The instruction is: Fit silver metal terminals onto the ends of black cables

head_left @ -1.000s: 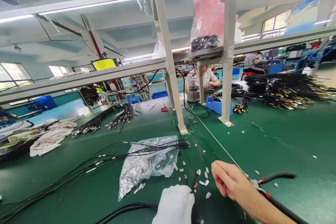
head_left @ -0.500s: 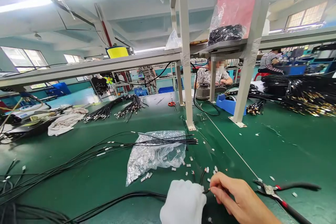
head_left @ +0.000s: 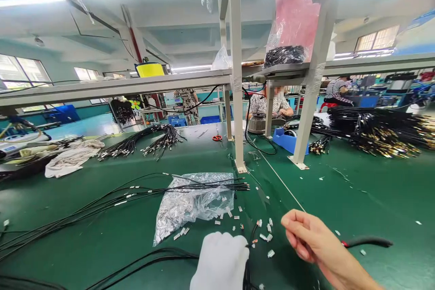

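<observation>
My left hand [head_left: 220, 260], in a white glove, is closed around black cables [head_left: 163, 253]. A short cable end [head_left: 254, 233] with bared tips pokes out beyond the glove. My bare right hand [head_left: 314, 240] hovers to the right with thumb and forefinger pinched; whether anything is between them I cannot make out. Between the hands lie several small metallic sleeves [head_left: 270, 253]. A pair of pliers [head_left: 369, 241] is mostly hidden behind my right hand, with one dark handle showing. Just beyond the glove is a clear plastic bag [head_left: 190, 204] full of similar small pieces.
Long black cables [head_left: 112, 201] run across the bag. A grey post [head_left: 239, 145] and a slanted post [head_left: 302, 145] hold up the shelf. Cable bundles [head_left: 377, 136], orange-handled scissors [head_left: 216, 137] and a blue tape dispenser [head_left: 288, 141] lie farther back. A co-worker [head_left: 280, 102] sits opposite.
My right hand has moved away from the cable end at the glove, out to the right and partly over the pliers. My left hand still grips the cables. The view has shifted slightly.
</observation>
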Demonstrator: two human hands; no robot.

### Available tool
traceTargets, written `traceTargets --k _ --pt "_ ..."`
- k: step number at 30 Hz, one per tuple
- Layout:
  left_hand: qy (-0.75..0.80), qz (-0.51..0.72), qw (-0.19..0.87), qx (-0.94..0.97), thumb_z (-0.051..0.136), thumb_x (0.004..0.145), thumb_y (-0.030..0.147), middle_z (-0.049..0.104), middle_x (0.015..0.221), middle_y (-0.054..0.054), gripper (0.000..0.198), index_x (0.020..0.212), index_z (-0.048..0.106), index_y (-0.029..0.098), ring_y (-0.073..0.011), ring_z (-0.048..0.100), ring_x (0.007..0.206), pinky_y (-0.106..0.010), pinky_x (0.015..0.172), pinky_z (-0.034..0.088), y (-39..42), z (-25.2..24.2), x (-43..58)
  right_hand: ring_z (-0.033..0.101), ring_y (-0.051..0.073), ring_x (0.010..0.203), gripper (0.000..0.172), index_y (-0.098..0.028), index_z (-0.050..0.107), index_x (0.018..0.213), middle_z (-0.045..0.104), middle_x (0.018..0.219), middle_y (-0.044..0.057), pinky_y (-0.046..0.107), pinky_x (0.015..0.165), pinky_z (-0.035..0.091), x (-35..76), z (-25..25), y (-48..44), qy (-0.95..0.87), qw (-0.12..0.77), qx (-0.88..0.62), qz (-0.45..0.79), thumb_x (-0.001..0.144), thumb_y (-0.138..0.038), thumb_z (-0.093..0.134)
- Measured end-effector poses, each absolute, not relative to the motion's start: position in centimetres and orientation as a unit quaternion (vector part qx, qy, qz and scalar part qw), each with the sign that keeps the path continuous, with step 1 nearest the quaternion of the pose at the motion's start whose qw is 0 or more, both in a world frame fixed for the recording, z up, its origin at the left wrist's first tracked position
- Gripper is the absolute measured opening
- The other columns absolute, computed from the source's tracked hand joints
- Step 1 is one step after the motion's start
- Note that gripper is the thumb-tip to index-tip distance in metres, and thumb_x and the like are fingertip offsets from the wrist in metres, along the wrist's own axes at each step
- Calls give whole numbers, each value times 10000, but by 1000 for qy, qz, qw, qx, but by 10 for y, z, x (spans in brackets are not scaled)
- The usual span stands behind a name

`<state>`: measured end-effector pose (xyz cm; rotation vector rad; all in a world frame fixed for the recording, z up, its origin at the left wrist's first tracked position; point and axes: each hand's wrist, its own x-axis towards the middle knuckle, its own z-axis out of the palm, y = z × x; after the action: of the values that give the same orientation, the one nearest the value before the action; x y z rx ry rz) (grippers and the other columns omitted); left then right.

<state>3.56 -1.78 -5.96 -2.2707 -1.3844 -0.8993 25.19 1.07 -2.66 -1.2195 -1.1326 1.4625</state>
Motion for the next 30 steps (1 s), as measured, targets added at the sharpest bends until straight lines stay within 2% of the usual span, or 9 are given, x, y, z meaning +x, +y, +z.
traceTargets --k 4,8,13,19,22,24,27,30 --pt "-468 -342 150 -801 500 912 142 571 731 -10 170 916 629 251 -168 589 737 -262 707 478 -18 -55 34 466 68 401 552 -174 544 817 593 590 -23 184 405 261 247 -36 10 -553 403 -462 564 777 -715 644" --pt "-456 -355 148 -802 511 910 146 570 717 -11 179 953 643 257 -176 598 748 -279 739 492 -19 -55 33 514 84 436 483 -166 574 923 610 654 -13 189 422 297 237 -43 2 -600 366 -436 562 858 -645 593" --pt "-441 -360 158 -807 514 908 140 617 775 -22 223 1051 642 254 -189 615 790 -323 838 498 -17 -59 28 523 96 485 349 -170 589 958 602 694 -14 207 485 348 234 -38 -6 -635 346 -440 533 899 -513 568" --pt "-441 -333 167 -816 522 897 143 594 735 -7 185 995 624 261 -192 585 746 -332 809 485 -15 -60 31 522 126 510 238 -205 556 849 584 679 -19 232 514 381 232 -40 -11 -693 324 -461 449 917 -426 496" --pt "-451 -315 166 -819 512 895 146 575 719 -5 147 907 608 257 -195 571 736 -317 733 467 -16 -60 35 517 135 520 257 -223 503 772 566 668 -21 243 523 375 231 -38 -15 -718 336 -471 388 936 -415 454" --pt "-457 -305 162 -820 510 893 146 562 712 -5 139 844 587 251 -195 561 726 -306 680 449 -18 -60 37 507 129 498 275 -223 486 762 559 656 -25 239 502 356 231 -37 -15 -705 332 -473 412 932 -439 466" --pt "-464 -302 155 -818 502 898 140 556 717 -2 145 853 584 250 -188 558 731 -291 664 445 -18 -59 36 499 115 454 327 -212 509 802 568 642 -30 227 477 329 236 -35 -10 -662 330 -476 476 937 -504 454" --pt "-468 -311 143 -815 470 923 149 557 740 -3 160 891 591 249 -176 558 748 -275 681 453 -18 -58 34 537 131 489 375 -203 551 852 576 661 -22 239 512 363 248 -34 0 -654 365 -504 431 949 -534 403"
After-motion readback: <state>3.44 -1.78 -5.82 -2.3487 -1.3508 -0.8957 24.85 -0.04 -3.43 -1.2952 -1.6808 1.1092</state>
